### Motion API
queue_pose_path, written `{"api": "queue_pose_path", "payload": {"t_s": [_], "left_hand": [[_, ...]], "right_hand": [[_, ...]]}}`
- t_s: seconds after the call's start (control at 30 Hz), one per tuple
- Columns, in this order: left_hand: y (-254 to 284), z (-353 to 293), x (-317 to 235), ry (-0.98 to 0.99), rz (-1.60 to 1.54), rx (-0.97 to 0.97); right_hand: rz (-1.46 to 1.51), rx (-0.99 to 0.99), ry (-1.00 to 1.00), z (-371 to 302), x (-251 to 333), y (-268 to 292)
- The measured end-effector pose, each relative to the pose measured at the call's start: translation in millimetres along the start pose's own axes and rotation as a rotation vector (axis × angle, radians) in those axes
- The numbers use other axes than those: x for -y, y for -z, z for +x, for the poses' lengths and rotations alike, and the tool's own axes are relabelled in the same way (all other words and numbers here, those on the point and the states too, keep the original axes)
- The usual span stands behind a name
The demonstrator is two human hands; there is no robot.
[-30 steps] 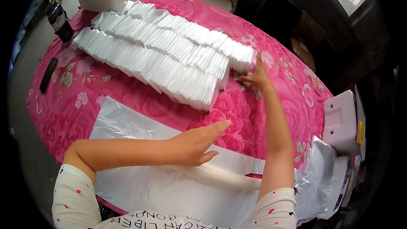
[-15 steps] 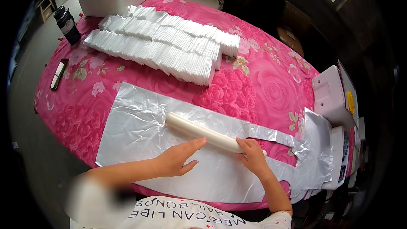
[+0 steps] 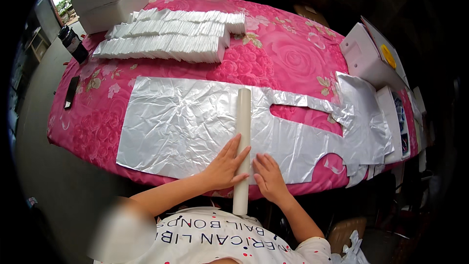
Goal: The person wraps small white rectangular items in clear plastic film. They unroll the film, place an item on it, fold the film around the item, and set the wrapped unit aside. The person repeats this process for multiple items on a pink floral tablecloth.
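Note:
A smooth off-white tube (image 3: 243,110) lies crosswise on a thin silvery-white plastic sheet (image 3: 166,122), its near end reaching past the table's front edge toward my shirt. My left hand (image 3: 225,166) lies against the tube's left side, fingers stretched out and thumb reaching over it. Just right of the tube, my right hand (image 3: 268,176) is held low over the sheet with its fingers extended, holding nothing. The sheet is creased on its left part. Toward the right it has an elongated cut-out and a curved notch, where pink cloth shows through.
Rows of folded white packets (image 3: 166,46) stand at the back left, near white foam boxes (image 3: 115,2), a black bottle (image 3: 73,44) and a dark phone-like object (image 3: 72,93). More silvery sheets (image 3: 364,112) hang at the right beside a foam box (image 3: 366,54). A pink floral tablecloth (image 3: 288,63) covers the table.
The tube has turned from a slant to pointing straight away from me. The right hand has come off its end and moved left and nearer. The sheet beneath lies flatter.

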State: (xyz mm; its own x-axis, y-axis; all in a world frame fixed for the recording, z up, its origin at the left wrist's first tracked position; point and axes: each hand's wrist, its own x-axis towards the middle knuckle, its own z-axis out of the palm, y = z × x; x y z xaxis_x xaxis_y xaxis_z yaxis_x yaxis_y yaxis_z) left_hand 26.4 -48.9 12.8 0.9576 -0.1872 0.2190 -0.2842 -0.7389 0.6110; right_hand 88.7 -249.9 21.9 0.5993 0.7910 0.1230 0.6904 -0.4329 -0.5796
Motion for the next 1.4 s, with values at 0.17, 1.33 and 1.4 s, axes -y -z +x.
{"api": "queue_pose_path", "payload": {"t_s": [0.17, 1.33, 1.4], "left_hand": [[-16.3, 5.6, -17.4, -0.014, -0.003, 0.0], [-28.4, 39.5, -70.1, 0.008, -0.612, 0.054], [-25.1, 44.5, -71.8, 0.255, -1.007, 0.024]], "right_hand": [[-0.282, -0.109, -0.115, -19.7, -76.6, 42.5], [0.101, -0.605, -0.338, -23.9, -24.5, 95.7], [0.072, -0.562, -0.118, -14.1, -0.8, 68.8]]}}
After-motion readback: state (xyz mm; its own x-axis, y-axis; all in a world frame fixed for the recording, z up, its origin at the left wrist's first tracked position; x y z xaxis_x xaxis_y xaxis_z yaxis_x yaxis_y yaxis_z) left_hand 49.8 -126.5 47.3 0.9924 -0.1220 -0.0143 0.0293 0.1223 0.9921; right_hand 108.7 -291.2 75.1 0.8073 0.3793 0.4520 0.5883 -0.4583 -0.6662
